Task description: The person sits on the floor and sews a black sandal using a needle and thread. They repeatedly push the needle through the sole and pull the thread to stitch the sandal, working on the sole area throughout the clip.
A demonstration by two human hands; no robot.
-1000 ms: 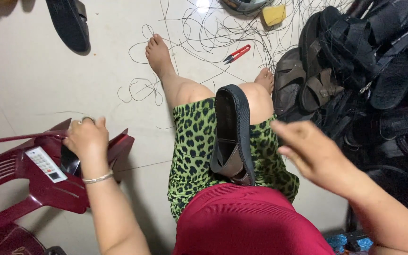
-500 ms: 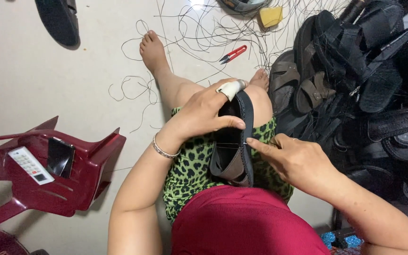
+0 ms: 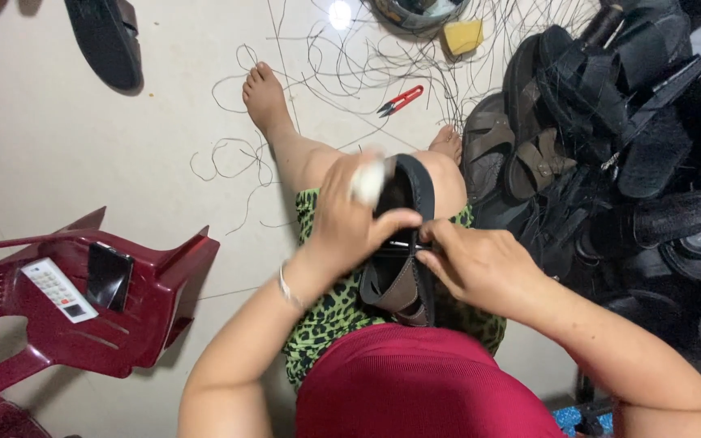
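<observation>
A black sandal (image 3: 409, 243) with a brown strap lies on my lap, across green leopard-print cloth. My left hand (image 3: 354, 215), one finger wrapped in white tape, grips the sandal's upper part from the left. My right hand (image 3: 480, 268) pinches at the sandal's edge from the right, fingers closed on a thin needle-like thing; I cannot tell exactly what it is. Both hands touch over the sandal's middle.
A big heap of black sandals (image 3: 626, 146) fills the right side. Loose thread (image 3: 237, 154), red snips (image 3: 399, 100) and a yellow block (image 3: 462, 36) lie on the pale floor. A dark red plastic chair (image 3: 99, 324) at left carries a phone (image 3: 109, 276) and a remote (image 3: 58, 289). One sandal (image 3: 107, 40) lies top left.
My left hand came from the chair, where it left the phone, to the sandal on my lap. My right hand closed in on the sandal's edge.
</observation>
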